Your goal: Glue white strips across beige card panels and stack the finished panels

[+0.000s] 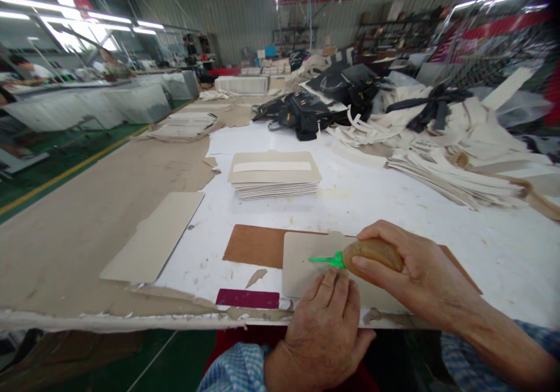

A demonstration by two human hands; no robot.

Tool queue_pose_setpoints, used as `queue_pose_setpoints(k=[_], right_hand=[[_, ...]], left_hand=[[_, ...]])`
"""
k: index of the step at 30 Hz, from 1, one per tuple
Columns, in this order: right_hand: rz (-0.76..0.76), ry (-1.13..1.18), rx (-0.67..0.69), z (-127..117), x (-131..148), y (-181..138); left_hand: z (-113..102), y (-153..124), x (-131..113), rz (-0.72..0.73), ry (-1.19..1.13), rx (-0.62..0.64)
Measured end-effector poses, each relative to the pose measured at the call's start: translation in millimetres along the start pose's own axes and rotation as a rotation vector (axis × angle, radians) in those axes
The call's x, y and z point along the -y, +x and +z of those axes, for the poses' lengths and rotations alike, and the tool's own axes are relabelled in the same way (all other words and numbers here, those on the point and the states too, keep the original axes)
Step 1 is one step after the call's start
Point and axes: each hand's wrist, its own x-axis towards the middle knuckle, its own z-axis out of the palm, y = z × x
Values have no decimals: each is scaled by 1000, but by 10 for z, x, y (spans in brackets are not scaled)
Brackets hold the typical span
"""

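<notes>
My right hand (pixel 415 275) is closed around a brownish squeeze bottle (pixel 371 253) with a green nozzle (pixel 326 259) that points left over a pale card panel (pixel 301 263). That panel lies on a brown board (pixel 251 245) near the table's front edge. My left hand (pixel 326 322) rests flat on the panel's near edge, fingers stretched out, holding nothing. A stack of similar pale panels (pixel 274 174) with a white strip on top sits farther back at the centre.
A single grey-white panel (pixel 153 237) lies to the left on brown paper. A dark red strip (pixel 247 298) lies at the front edge. Heaps of cream strips (pixel 455 170) and black bags (pixel 306 112) fill the right and back. People work at a far-left table.
</notes>
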Motion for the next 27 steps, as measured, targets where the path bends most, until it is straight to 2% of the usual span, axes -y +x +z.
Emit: queue_pose_setpoints(k=[9, 13, 16, 20, 23, 27], right_hand=[[11, 86, 92, 101, -43, -37], [59, 202, 68, 199, -94, -63], [193, 396, -88, 262, -258, -76], [421, 827, -323, 189, -577, -105], [490, 1097, -485, -46, -828, -161], [405, 1161, -750, -480, -1240, -277]], left_hand=[[-21, 12, 4, -9, -5, -16], [-10, -7, 10, -15, -7, -1], [2, -27, 19, -4, -4, 17], [7, -19, 34, 20, 15, 7], [6, 6, 52, 26, 26, -49], [63, 4, 136, 86, 44, -78]])
